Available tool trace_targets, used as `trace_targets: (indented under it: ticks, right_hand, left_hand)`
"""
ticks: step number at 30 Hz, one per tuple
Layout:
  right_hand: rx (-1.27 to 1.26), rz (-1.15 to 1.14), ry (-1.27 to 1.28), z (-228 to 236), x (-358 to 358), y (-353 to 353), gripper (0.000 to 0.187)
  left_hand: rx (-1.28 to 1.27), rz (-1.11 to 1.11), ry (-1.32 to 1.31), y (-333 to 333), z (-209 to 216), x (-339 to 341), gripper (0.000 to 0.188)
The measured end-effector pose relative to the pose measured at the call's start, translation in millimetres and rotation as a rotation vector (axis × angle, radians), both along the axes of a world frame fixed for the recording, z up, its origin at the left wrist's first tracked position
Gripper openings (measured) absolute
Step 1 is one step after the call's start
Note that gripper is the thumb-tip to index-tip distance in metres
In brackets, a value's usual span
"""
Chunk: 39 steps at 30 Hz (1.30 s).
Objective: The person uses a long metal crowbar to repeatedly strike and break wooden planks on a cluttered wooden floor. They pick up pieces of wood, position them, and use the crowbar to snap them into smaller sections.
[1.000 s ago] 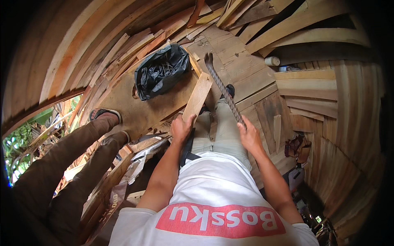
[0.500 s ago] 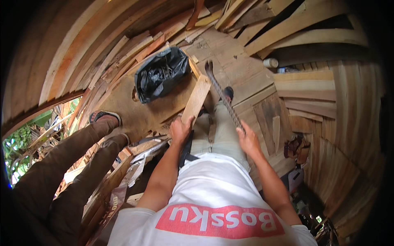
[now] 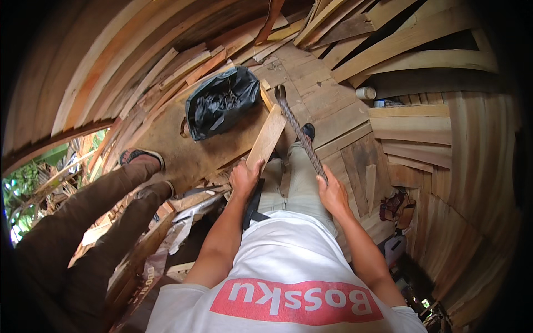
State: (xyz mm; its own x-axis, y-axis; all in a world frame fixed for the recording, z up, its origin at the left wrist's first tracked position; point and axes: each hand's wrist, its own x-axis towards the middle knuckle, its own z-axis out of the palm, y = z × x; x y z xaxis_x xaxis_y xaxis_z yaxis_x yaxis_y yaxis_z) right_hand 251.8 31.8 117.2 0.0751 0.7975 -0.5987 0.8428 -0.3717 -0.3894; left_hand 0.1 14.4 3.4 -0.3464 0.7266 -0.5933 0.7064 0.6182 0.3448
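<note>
My left hand is closed around the near end of a short pale wooden board, which slants up and away to the right. In my right hand is the handle of a dark, twisted metal pry bar with a forked far end. The bar crosses close beside the board's far end; whether they touch I cannot tell. A black plastic bag, its mouth open and small thin pieces inside, lies on a wide plank beyond my left hand.
At the left stands another person in brown trousers and sandals. Stacked boards line the far left side, and loose planks lean at the far right. A pale can sits by the right wall, with a dark red item lower down.
The pry bar's forked end has swung slightly left and nearer to me, toward the far end of the board. My left hand still grips the board in about the same place.
</note>
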Motion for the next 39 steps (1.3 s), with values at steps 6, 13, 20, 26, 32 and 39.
trace_targets:
  ticks: [6,13,20,26,32,39]
  right_hand:
    - [0.253,-0.054,0.202,50,-19,35,0.044]
    - [-0.149,-0.012,-0.069,-1,-12,7,0.041]
    - [-0.034,-0.067,0.229,48,-27,27,0.044]
    - [0.241,-0.094,0.286,42,-13,59,0.047]
    - [-0.093,0.008,0.059,-27,1,-1,0.046]
    - [-0.076,-0.091,0.257,49,-15,51,0.047]
  left_hand:
    - [0.007,0.0,-0.001,0,2,-1,0.072]
    - [0.012,0.006,-0.024,-1,1,-1,0.073]
    - [0.047,0.012,-0.019,-5,-10,-6,0.077]
    - [-0.029,0.013,-0.034,4,-1,-6,0.069]
    - [-0.024,0.025,-0.068,6,0,-7,0.064]
    - [-0.058,0.052,-0.069,8,7,-6,0.064]
